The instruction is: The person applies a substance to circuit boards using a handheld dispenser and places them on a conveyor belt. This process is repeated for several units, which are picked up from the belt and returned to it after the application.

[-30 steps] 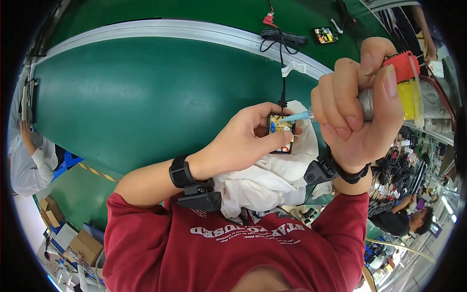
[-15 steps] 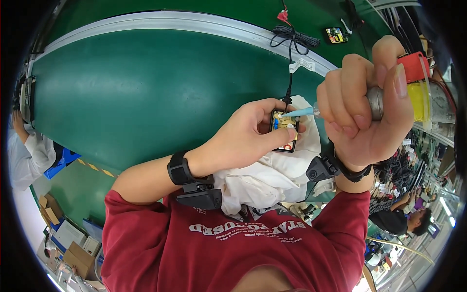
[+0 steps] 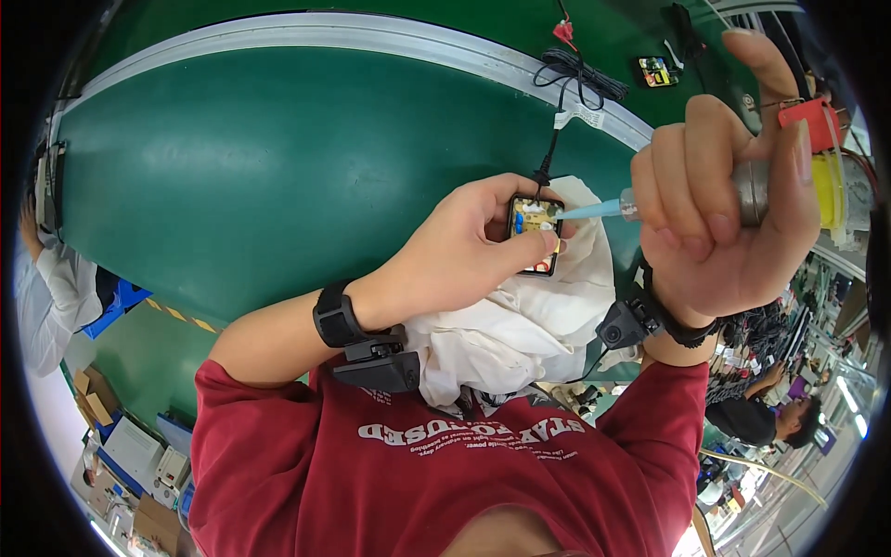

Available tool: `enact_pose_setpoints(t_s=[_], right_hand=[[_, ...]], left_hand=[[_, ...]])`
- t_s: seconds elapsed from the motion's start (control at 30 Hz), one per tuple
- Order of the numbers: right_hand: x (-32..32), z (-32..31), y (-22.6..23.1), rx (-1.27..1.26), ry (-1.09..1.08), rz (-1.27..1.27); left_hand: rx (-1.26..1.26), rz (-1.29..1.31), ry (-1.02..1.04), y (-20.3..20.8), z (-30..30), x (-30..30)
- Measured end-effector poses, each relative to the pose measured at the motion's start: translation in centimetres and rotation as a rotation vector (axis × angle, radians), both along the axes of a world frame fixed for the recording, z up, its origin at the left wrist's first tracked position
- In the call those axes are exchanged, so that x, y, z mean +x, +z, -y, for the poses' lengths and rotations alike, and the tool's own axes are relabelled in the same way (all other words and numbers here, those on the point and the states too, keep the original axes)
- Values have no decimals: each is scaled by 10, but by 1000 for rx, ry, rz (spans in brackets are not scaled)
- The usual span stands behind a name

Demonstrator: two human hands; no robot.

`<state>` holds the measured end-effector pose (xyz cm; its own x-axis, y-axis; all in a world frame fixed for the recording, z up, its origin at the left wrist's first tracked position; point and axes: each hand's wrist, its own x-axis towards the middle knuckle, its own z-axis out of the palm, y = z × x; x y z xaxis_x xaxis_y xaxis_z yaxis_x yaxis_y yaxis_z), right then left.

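Note:
My left hand [image 3: 455, 246] grips a small black open case [image 3: 513, 218], its thumb across the front. Inside sits a circuit board [image 3: 534, 223] with blue, white and yellow parts. A black cable [image 3: 549, 153] leaves the far end of the case. My right hand [image 3: 715, 204] is wrapped round a dispensing gun [image 3: 754, 190] with a grey barrel, yellow band and red switch block [image 3: 807, 125]. The index finger is raised off the block. The gun's light-blue tapered nozzle [image 3: 594, 211] points left, its tip at the case's right edge; whether it touches cannot be told.
Under the case lies a crumpled white cloth [image 3: 492, 339] on the green table [image 3: 278, 139]. A metal rail [image 3: 371, 31] crosses behind, with a coiled cable [image 3: 585, 79] and another open case [image 3: 656, 71] near it. Co-workers appear at left [image 3: 60, 302] and right [image 3: 747, 418].
My right hand and the gun have moved right, drawing the nozzle tip from over the board to its right edge. The index finger has lifted. The case has shifted slightly left and away.

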<state>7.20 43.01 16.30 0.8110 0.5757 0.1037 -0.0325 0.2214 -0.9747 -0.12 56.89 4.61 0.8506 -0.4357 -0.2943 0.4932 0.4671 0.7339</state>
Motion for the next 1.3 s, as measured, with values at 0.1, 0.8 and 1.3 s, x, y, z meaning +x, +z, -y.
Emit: enact_pose_setpoints(t_s=[0.1,0.8,1.3], right_hand=[[-4,-1,1,124,63,-58],[-8,1,3,45,99,-145],[-13,4,-19,287,120,-62]], left_hand=[[111,9,15,-1,-5,4],[29,0,99,10,-12,7],[11,-40,100,3,-5,3]])
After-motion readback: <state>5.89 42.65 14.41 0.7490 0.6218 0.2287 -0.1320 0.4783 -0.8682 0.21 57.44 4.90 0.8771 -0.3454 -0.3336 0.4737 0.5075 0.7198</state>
